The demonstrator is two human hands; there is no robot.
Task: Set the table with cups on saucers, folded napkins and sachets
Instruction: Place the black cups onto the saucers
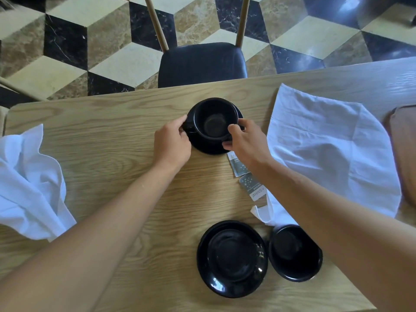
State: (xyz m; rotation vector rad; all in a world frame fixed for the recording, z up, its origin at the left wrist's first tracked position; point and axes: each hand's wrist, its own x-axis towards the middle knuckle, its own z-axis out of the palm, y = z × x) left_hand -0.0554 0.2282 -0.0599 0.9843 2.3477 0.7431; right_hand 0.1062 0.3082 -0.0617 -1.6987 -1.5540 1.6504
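Observation:
A black cup (215,119) stands on a black saucer (209,147) at the far side of the wooden table (112,136). My left hand (172,146) grips the cup's handle side on the left. My right hand (245,140) holds the cup's rim with thumb and fingers on the right. Two grey and white sachets (236,164) (253,186) lie just right of the saucer, partly under my right wrist. Near me sit an empty black saucer (231,258) and a second black cup (292,253), partly hidden by my right forearm. White napkins lie unfolded at the left (29,188) and right (326,149).
A chair with a dark seat (201,64) is tucked in at the table's far edge. A brown wooden tray (405,149) sits at the right edge. The floor beyond has a cube-pattern marble tiling.

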